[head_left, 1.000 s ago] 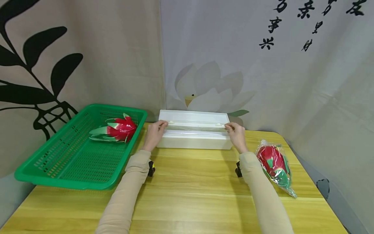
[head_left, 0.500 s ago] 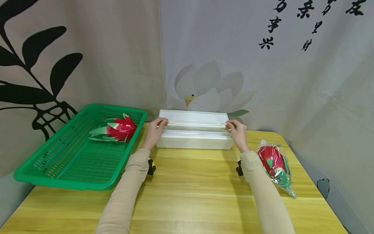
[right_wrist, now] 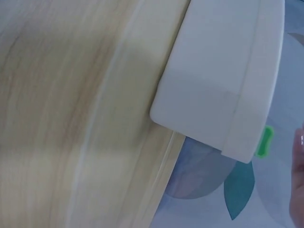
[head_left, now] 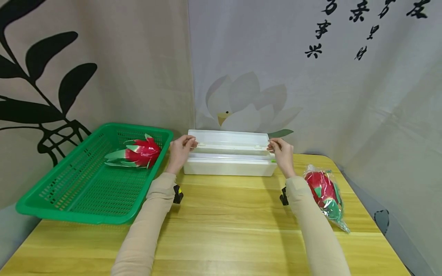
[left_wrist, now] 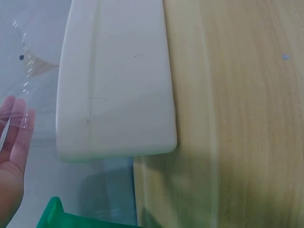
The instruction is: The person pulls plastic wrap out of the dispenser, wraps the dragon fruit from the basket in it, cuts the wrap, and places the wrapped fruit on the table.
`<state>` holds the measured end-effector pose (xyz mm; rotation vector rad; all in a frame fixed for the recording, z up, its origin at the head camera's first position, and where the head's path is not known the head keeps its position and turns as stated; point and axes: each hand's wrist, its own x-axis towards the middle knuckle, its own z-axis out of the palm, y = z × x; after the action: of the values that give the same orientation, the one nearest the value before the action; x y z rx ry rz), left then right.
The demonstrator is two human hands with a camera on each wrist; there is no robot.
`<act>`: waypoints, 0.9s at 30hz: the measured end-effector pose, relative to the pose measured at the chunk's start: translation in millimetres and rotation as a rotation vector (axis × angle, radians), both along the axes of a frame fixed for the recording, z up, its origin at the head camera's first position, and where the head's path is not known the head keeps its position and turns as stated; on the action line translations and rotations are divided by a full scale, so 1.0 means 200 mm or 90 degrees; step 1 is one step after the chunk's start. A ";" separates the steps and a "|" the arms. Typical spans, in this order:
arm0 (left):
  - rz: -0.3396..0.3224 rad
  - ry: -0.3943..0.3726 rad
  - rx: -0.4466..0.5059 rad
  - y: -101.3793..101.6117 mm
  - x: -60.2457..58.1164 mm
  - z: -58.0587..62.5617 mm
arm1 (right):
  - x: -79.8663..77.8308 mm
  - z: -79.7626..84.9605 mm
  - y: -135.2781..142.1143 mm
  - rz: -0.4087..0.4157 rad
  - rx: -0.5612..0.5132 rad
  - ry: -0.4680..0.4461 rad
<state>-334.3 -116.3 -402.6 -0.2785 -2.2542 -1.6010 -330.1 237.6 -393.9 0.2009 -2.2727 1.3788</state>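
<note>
A long white cling film dispenser (head_left: 229, 168) stands at the back of the table with its lid (head_left: 228, 136) raised. Clear cling film (left_wrist: 45, 128) shows in the left wrist view, drawn across the fingers. Its left edge is pinched by my left hand (head_left: 180, 152) at the dispenser's left end. At the other end my right hand (head_left: 283, 156) pinches the film's right edge, just above a green slider (right_wrist: 264, 141). Most of the film is too transparent to trace in the head view. Only the right hand's edge enters the right wrist view.
On the left a green plastic basket (head_left: 96, 220) holds a red dragon fruit (head_left: 143, 153) with green tips. Another dragon fruit (head_left: 324, 191), wrapped in clear plastic, lies on the right of the wooden table (head_left: 228, 230). A printed curtain (head_left: 345, 107) hangs behind.
Both hands have risen slightly and drifted a little apart, still pinching the film. The green slider has come into sight beside the right hand. Basket and fruits stay put.
</note>
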 end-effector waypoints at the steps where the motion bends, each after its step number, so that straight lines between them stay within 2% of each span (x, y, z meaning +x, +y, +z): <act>1: 0.000 -0.002 0.004 0.00 0.00 0.00 | 0.00 0.01 0.00 -0.002 0.001 0.000; 7: -0.002 0.003 0.013 0.00 0.01 0.04 | 0.00 0.03 -0.01 -0.018 0.019 0.025; 19: 0.016 0.047 0.006 0.01 0.03 0.12 | 0.02 0.10 -0.01 -0.032 0.039 0.089; 27: 0.015 0.099 0.011 0.01 0.02 0.16 | 0.02 0.16 -0.01 -0.048 0.046 0.096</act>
<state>-329.8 -114.9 -371.3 -0.3575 -2.1183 -1.5311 -325.3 236.0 -361.8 0.2325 -2.1851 1.2029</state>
